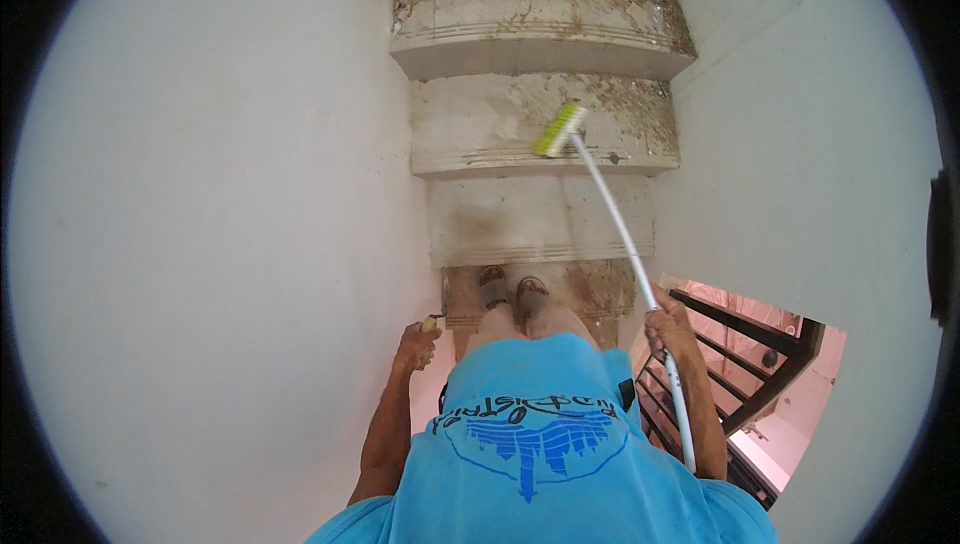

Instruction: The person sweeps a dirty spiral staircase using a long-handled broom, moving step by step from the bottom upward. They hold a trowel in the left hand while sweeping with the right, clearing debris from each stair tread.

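Note:
My right hand [670,328] is closed around the white pole [611,206] of a long-handled push brush. Its head [560,129], with yellow-green bristles, is slightly blurred and lies over the dirty stair tread [480,120] two steps above my feet. The pole's lower end runs back along my right forearm. At the left wall, my left hand [416,346] grips a small hand tool by its pale yellowish handle [429,324]. A thin dark metal part sticks out of that handle; the tool's exact kind cannot be made out.
Plain walls [225,206] close in the staircase on both sides. Dirt and small debris cover the upper tread [540,3]. My sandalled feet [514,289] stand on a brown-stained step [600,285]. At lower right, a dark railing [780,379] borders an opening onto a lower level.

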Action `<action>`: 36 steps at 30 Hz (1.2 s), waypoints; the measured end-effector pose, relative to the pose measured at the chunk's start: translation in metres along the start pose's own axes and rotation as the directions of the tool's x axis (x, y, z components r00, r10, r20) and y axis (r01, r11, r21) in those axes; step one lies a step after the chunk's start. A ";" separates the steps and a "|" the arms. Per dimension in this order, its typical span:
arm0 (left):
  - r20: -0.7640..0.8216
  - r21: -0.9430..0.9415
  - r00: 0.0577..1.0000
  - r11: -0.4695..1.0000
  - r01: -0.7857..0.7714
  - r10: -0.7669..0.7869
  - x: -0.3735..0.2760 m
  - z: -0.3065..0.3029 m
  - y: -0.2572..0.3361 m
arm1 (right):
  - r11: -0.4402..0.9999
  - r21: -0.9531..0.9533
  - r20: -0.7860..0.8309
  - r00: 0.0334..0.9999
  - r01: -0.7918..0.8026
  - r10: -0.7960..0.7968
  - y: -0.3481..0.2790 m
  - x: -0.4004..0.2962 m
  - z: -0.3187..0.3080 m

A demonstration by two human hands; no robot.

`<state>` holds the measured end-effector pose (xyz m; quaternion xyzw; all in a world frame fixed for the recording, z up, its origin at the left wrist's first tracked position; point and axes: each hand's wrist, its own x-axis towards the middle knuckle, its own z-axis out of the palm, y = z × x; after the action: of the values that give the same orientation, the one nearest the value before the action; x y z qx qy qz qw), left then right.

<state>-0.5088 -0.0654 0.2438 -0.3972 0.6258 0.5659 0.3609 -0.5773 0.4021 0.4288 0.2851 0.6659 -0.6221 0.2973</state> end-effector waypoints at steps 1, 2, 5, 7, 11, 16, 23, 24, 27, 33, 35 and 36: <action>-0.002 0.020 1.000 1.000 0.006 -0.006 0.000 0.002 0.001 | 1.000 -0.008 0.044 0.999 0.030 -0.029 0.001 0.009 0.009; 0.002 0.029 1.000 1.000 -0.003 0.003 -0.001 0.003 0.002 | 0.998 -0.017 0.089 0.994 0.059 -0.057 0.004 0.025 0.023; 0.009 0.036 1.000 0.999 -0.012 0.011 -0.002 0.001 0.006 | 0.993 0.038 0.222 0.968 0.110 -0.116 -0.012 0.063 0.077; 0.013 0.007 1.000 1.000 0.010 -0.010 0.001 -0.004 0.003 | 0.988 0.096 0.273 0.951 0.123 -0.145 -0.027 0.086 0.112; -0.010 -0.020 1.000 0.999 -0.030 0.029 -0.006 -0.008 0.006 | 0.984 0.153 0.334 0.932 0.095 -0.142 -0.049 0.143 0.157; -0.030 0.004 1.000 1.000 0.005 -0.005 -0.011 -0.007 0.007 | 0.975 -0.071 0.341 0.924 0.209 -0.173 -0.052 0.163 0.163; -0.014 0.000 1.000 1.000 -0.022 0.022 -0.004 -0.015 -0.007 | 0.965 -0.119 0.323 0.928 0.233 -0.185 -0.057 0.097 0.134; -0.012 0.012 1.000 1.000 -0.014 0.014 -0.005 -0.014 -0.001 | 0.958 -0.123 0.332 0.920 0.260 -0.207 -0.062 0.101 0.141; -0.008 0.015 1.000 1.000 -0.011 0.011 -0.004 -0.012 0.010 | 0.956 -0.132 0.322 0.923 0.263 -0.209 -0.068 0.138 0.168; -0.017 -0.012 1.000 1.000 -0.008 0.008 -0.001 -0.024 0.007 | 0.990 0.025 0.254 0.957 0.142 -0.144 -0.049 0.162 0.164; -0.039 -0.009 0.999 1.000 -0.004 0.004 -0.004 -0.024 0.007 | 0.989 0.137 0.287 0.953 0.057 -0.094 -0.045 0.153 0.162; -0.041 0.002 0.999 1.000 -0.004 0.004 -0.006 -0.025 0.006 | 0.981 0.195 0.305 0.951 -0.016 -0.045 -0.048 0.144 0.161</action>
<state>-0.5119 -0.0896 0.2543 -0.4071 0.6344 0.5579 0.3471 -0.7024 0.2399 0.3443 0.2071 0.5493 -0.7233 0.3636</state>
